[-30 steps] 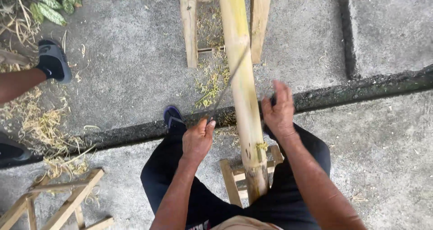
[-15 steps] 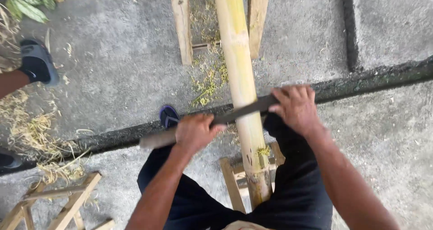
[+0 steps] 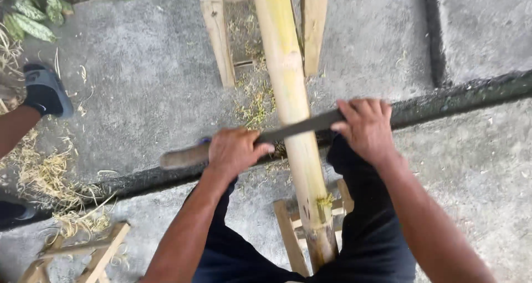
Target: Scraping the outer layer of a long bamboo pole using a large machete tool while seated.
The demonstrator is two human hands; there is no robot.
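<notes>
A long yellow-green bamboo pole (image 3: pixel 288 78) lies lengthwise away from me, resting on a wooden stand (image 3: pixel 288 238) near my legs and another wooden stand (image 3: pixel 219 36) farther off. A long dark knife (image 3: pixel 299 126) lies crosswise on top of the pole. My left hand (image 3: pixel 235 150) grips its wooden handle at the left. My right hand (image 3: pixel 366 128) presses on the blade's far end, right of the pole.
Another person's leg and dark sandal (image 3: pixel 47 89) are at the left edge. Bamboo shavings (image 3: pixel 47 177) litter the concrete floor at left, and some lie under the far stand. A dark drain groove (image 3: pixel 465 94) crosses the floor. A wooden frame (image 3: pixel 83 255) lies at bottom left.
A second ago my hands were lifted with the knife near upright. They came down and now hold the knife across the pole; it has slid slightly toward me.
</notes>
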